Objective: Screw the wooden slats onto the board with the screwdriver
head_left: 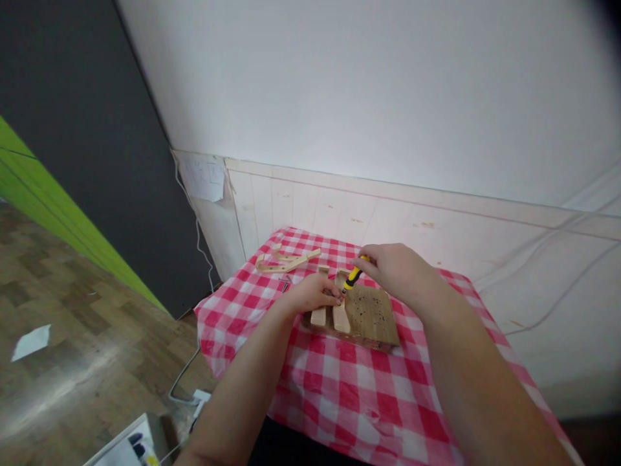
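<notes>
My right hand grips the yellow and black handle of a screwdriver, which slants down to the left. Its tip meets a light wooden piece lying on a thick brown wooden block. Close to that tip, my left hand rests over the wood with thumb and fingers drawn together; whatever they pinch is too small to make out. A second light wooden piece lies beside the first, partly covered by my left hand. Dark holes dot the block's top.
Light wooden hook-shaped pieces lie on the red-checked tablecloth at the back left, near several screws. A white panelled wall stands behind the table. On the floor at lower left is an open box.
</notes>
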Demonstrator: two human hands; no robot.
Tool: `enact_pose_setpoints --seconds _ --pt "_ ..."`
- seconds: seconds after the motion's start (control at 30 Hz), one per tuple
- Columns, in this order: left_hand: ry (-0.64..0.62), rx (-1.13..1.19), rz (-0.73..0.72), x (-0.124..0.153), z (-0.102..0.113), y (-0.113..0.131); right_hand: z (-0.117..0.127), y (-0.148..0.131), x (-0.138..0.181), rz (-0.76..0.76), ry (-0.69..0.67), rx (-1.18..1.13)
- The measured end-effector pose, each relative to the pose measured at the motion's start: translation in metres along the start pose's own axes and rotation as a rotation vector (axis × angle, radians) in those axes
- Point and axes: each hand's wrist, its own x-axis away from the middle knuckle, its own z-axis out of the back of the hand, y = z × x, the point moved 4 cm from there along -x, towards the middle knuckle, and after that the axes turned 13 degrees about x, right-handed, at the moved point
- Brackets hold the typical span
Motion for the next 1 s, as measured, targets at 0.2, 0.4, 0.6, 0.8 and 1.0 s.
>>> enact_pose_setpoints --seconds 0.2,0.4,0.6,0.8,1.0 --pt "0.022 -0.012 -0.013 0.001 0.000 0.000 0.003 -0.001 0.008 0.149 -0.025 -0.125" --pt "0.005 -0.040 -0.043 -0.001 0.000 -0.001 0.006 -0.005 0.007 -0.042 -0.043 0.119" --pt "-0.006 -0.102 -0.067 -0.001 0.000 -0.001 0.004 -0.016 0.005 0.171 0.061 -0.160" --pt "-0.006 -0.046 -0.059 0.001 -0.002 0.001 0.007 -0.011 0.010 0.075 -0.044 -0.029" --pt "0.000 -0.090 -0.048 0.003 -0.002 0.006 -0.001 -0.014 0.000 -0.027 0.031 0.062"
